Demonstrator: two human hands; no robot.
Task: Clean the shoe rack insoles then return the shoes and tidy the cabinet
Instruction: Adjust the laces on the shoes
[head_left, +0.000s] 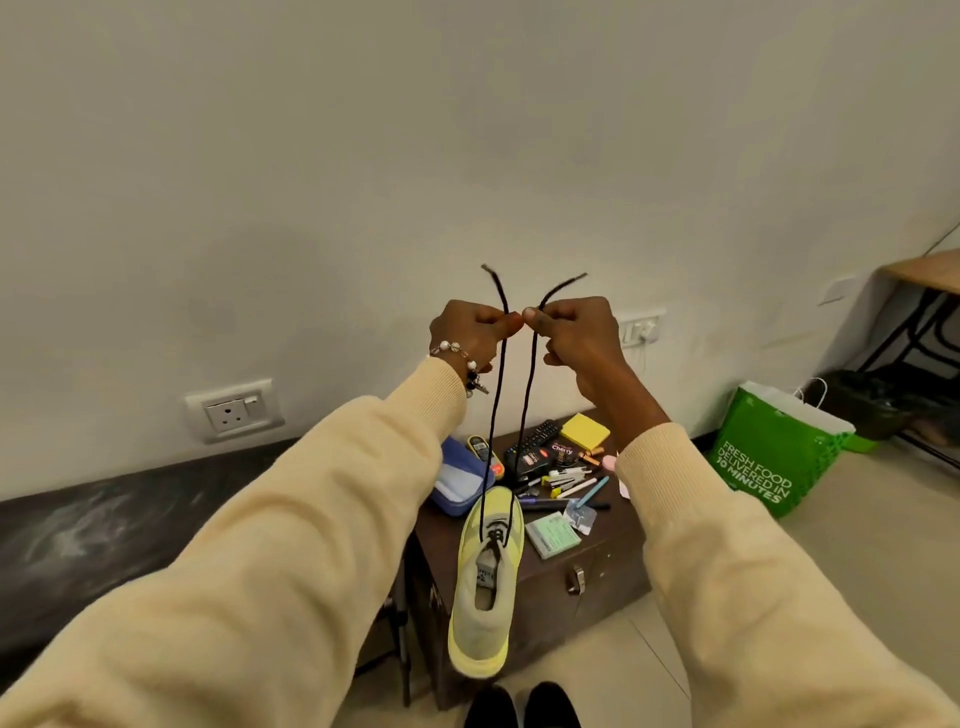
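A pale yellow sneaker (485, 587) hangs in the air by its black laces (511, 415), heel toward me, in front of a small dark brown cabinet (550, 582). My left hand (467, 332) pinches one lace end and my right hand (574, 332) pinches the other, both raised at chest height with thumbs nearly touching. The two lace tips stick up above my fists. The cabinet top is strewn with small items.
On the cabinet top lie a blue pouch (457, 480), a remote (535, 441), a yellow sticky-note pad (584, 431), several pens (571, 483) and a green card (551, 535). A green paper bag (774, 457) stands on the floor at right, a table leg frame (914, 332) behind it.
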